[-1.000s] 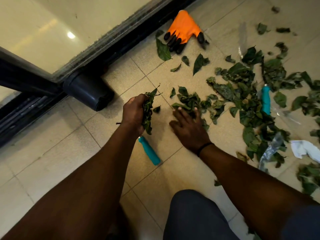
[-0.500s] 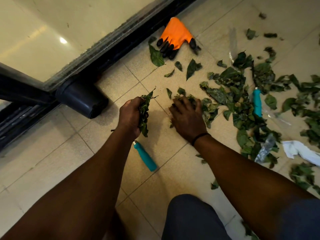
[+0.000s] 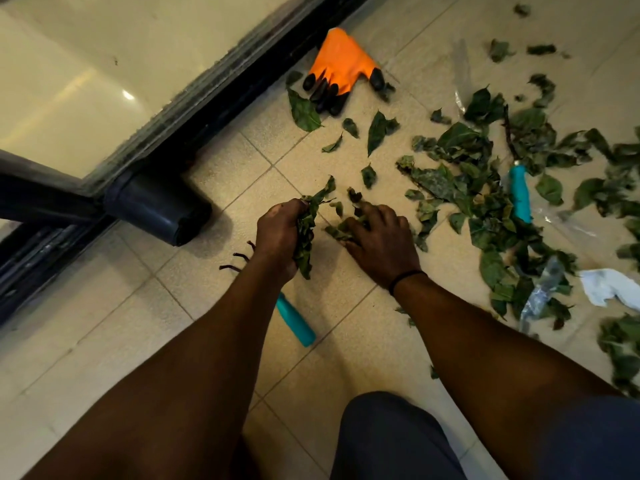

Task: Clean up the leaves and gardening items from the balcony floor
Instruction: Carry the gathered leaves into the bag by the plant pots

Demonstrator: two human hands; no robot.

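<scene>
your left hand [image 3: 278, 233] is curled tight around a bunch of leaves [image 3: 304, 233], held just above the tiled floor [image 3: 104, 323]. your right hand [image 3: 377, 239] sits just to its right, fingers bent and gathering a small clump of leaves [image 3: 341, 227] against the floor. the main scatter of leaves [image 3: 460, 188] spreads to the right and far right. a teal-handled tool [image 3: 520, 195] lies among them, and another teal handle [image 3: 296, 322] lies near you, partly under your left forearm. an orange glove [image 3: 341, 69] with black fingertips lies at the far side, beside the dark door track [image 3: 221, 95]. a white crumpled scrap [image 3: 609, 287] rests at the right edge.
</scene>
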